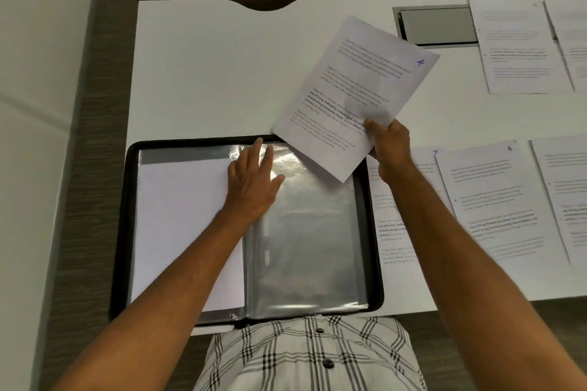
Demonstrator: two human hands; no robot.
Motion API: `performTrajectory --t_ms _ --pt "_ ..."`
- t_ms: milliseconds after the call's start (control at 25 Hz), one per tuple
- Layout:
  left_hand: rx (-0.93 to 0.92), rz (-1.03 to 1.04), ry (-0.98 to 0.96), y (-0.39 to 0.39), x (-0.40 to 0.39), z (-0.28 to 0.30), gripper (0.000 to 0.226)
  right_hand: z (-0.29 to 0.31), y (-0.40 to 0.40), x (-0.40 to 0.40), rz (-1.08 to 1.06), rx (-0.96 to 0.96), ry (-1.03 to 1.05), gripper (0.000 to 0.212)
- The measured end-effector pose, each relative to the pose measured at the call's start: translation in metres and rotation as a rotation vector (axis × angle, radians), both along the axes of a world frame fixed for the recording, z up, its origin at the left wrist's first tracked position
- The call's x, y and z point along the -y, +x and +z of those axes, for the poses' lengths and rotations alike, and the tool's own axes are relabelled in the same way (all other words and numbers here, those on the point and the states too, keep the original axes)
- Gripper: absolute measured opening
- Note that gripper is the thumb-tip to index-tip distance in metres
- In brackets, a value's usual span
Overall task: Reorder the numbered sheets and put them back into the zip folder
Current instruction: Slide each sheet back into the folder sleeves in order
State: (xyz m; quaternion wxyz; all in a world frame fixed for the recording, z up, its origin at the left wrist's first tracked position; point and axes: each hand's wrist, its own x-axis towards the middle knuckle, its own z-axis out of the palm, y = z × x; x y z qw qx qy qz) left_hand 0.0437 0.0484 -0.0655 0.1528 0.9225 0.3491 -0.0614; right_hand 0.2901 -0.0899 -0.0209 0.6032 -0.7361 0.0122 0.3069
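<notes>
The black zip folder [122,232] lies open at the table's near edge, with clear plastic sleeves [305,238] on its right half and a blank white sheet [187,232] on its left half. My left hand [254,181] rests flat with straight fingers on the top of the sleeves near the spine. My right hand [389,149] pinches the lower corner of a printed sheet marked 4 [355,89], held tilted above the folder's top right corner.
More numbered sheets lie on the white table [206,67]: sheet 7 [394,232] and sheet 8 [489,200] right of the folder, sheet 5 [517,47] at the far right. A metal cable hatch [435,25] is set into the tabletop.
</notes>
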Motion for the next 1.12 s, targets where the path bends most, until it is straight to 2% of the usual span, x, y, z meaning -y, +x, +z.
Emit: performTrajectory --t_ms 240,400,520,680,800,920,1040,1120 --pt "0.137 -0.045 0.128 -0.010 0.009 -0.013 0.053 -0.007 -0.001 0.000 -0.079 -0.054 0.047 0.019" --pt "0.261 -0.094 0.162 -0.004 0.004 -0.010 0.023 -0.007 -0.005 -0.001 -0.088 -0.132 0.114 0.023" --pt "0.271 -0.137 0.092 0.003 -0.007 0.001 0.010 -0.006 -0.003 -0.003 -0.078 -0.178 0.154 0.025" --pt "0.119 -0.225 -0.061 0.016 -0.027 0.021 0.011 -0.001 0.005 -0.009 -0.103 -0.255 0.262 0.044" --pt "0.045 -0.276 -0.163 0.022 -0.037 0.031 0.015 0.002 0.009 -0.017 -0.154 -0.310 0.332 0.047" --pt "0.152 -0.231 -0.258 0.026 -0.042 0.035 0.020 0.004 0.012 -0.025 -0.163 -0.325 0.353 0.039" --pt "0.255 -0.117 -0.301 0.033 -0.044 0.034 0.036 0.006 0.015 -0.035 -0.152 -0.321 0.350 0.034" --pt "0.240 -0.056 -0.282 0.040 -0.044 0.033 0.026 0.006 0.018 -0.041 -0.137 -0.314 0.344 0.031"
